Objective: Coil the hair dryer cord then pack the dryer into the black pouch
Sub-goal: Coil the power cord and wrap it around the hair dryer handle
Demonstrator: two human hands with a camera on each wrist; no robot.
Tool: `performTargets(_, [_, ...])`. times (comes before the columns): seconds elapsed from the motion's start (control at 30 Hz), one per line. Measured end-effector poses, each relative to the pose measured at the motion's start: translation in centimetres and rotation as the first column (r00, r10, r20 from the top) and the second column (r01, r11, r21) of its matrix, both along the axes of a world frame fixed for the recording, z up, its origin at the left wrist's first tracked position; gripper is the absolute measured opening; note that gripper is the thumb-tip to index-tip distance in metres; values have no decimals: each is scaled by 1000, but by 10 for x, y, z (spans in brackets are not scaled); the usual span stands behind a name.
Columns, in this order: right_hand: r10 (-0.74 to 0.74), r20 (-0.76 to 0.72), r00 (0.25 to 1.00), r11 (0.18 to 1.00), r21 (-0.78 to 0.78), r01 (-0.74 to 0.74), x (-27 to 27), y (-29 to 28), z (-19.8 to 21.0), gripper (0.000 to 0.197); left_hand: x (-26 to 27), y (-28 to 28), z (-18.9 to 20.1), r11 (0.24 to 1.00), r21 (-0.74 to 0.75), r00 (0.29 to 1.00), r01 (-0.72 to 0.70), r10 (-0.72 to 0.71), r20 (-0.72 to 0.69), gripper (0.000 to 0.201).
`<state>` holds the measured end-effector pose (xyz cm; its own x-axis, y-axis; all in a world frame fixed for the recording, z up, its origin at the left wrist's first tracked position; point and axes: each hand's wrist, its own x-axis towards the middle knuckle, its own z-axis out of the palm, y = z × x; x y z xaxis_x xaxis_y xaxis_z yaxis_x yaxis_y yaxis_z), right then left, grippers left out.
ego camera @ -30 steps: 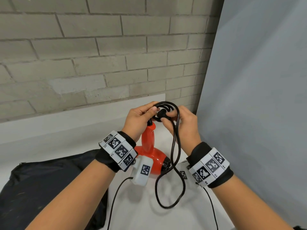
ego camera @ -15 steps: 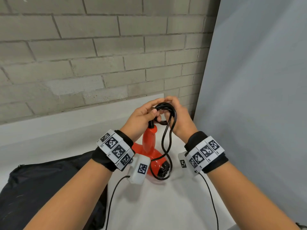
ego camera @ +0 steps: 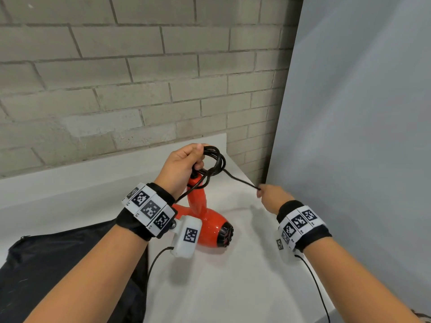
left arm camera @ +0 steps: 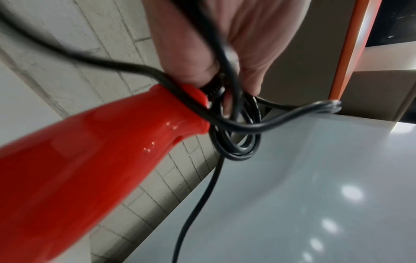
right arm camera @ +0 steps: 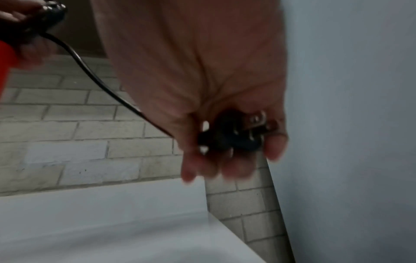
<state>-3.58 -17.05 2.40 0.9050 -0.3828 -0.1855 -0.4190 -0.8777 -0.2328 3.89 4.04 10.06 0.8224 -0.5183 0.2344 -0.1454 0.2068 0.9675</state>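
A red hair dryer (ego camera: 210, 227) stands on the white table (ego camera: 228, 287) with its handle (left arm camera: 94, 142) pointing up. My left hand (ego camera: 184, 165) grips the coiled black cord (ego camera: 215, 159) at the top of the handle; the loops (left arm camera: 238, 140) hang under my fingers. A single strand (ego camera: 240, 180) runs taut to the right into my right hand (ego camera: 271, 197). My right hand (right arm camera: 225, 142) holds the black plug (right arm camera: 234, 135) in its curled fingers. The black pouch (ego camera: 58, 264) lies flat at the lower left.
A grey brick wall (ego camera: 116, 78) stands close behind the table. A grey panel (ego camera: 361, 136) closes off the right side. Thin sensor cables (ego camera: 312, 283) trail from both wristbands across the table.
My right hand left the coil and pulled away to the right with the plug end, drawing the hanging loop taut. The left hand kept its hold on the coil.
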Motion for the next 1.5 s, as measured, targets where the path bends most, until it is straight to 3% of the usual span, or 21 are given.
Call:
performTargets(0.07, [80, -227, 971, 997, 10, -80, -5, 10, 2, 36, -1, 0, 0, 1000, -29, 1000, 11, -12, -28, 26])
performTargets(0.13, [141, -219, 965, 990, 61, -131, -7, 23, 7, 46, -4, -2, 0, 998, -52, 998, 30, -33, -49, 24])
performTargets(0.2, [201, 44, 979, 953, 222, -206, -3, 35, 14, 56, -6, -4, 0, 998, -46, 998, 39, -40, -38, 22])
performTargets(0.27, [234, 369, 899, 836, 395, -380, 3, 52, 25, 54, -6, -3, -1, 998, -41, 999, 47, -48, -13, 22])
performTargets(0.3, [226, 480, 848, 771, 443, -457, 6, 59, 30, 47, -6, -3, -1, 998, -35, 999, 52, -52, 0, 22])
performTargets(0.37, [152, 578, 801, 720, 490, -491, 11, 71, 36, 32, -5, -2, -1, 998, -30, 998, 59, -58, 13, 23])
performTargets(0.5, [-98, 622, 777, 801, 513, -309, 20, 65, 31, 20, -2, 6, 2, 996, -63, 996, 55, -59, -62, 24])
performTargets(0.6, [-340, 393, 855, 711, 702, -40, 25, 36, 9, 18, 4, 15, 3, 991, -117, 984, 62, -80, -158, 25])
performTargets(0.63, [-356, 325, 876, 753, 656, 63, 27, 27, 0, 21, 5, 17, 4, 990, -124, 982, 65, -86, -170, 26])
performTargets(0.7, [-288, 230, 930, 906, 378, 187, 27, 17, -8, 23, 5, 18, 4, 989, -126, 981, 75, -96, -171, 27])
performTargets(0.77, [-213, 155, 965, 971, 145, 191, 23, 20, -6, 25, 4, 16, 4, 991, -106, 985, 80, -95, -143, 26])
performTargets(0.83, [-89, 188, 978, 992, 102, 71, 19, 27, 3, 57, 4, 12, 3, 994, -74, 991, 76, -84, -103, 25])
performTargets(0.87, [15, 289, 957, 995, 91, -43, 17, 33, 8, 67, 4, 11, 2, 996, -57, 994, 73, -78, -83, 25])
performTargets(0.97, [332, 572, 750, 914, 1, -405, 21, 56, 23, 65, 3, 6, 1, 996, -20, 995, 88, -88, -42, 25])
performTargets(1.03, [361, 651, 668, 865, 35, -501, 30, 64, 23, 56, 2, 5, 2, 993, -13, 993, 117, -117, -32, 25])
performTargets(1.13, [269, 760, 592, 782, 186, -595, 36, 71, 26, 43, 0, 4, 3, 992, 8, 992, 126, -126, -19, 24])
performTargets(1.2, [208, 777, 594, 685, 318, -656, 32, 76, 32, 30, 0, 3, 3, 993, 3, 993, 121, -120, -20, 23])
performTargets(1.27, [153, 745, 649, 668, 406, -623, 29, 77, 32, 19, 0, 4, 3, 992, -15, 991, 128, -129, -40, 23])
performTargets(1.37, [-133, 689, 713, 679, 587, -441, 31, 60, 21, 19, 4, 11, 5, 990, -62, 986, 127, -133, -103, 24])
performTargets(1.43, [-310, 517, 798, 659, 722, -211, 34, 39, 11, 20, 6, 17, 6, 989, -99, 978, 113, -128, -163, 25])
performTargets(1.5, [-412, 245, 878, 602, 797, 60, 32, 21, 2, 25, 7, 19, 8, 988, -119, 970, 97, -121, -212, 26])
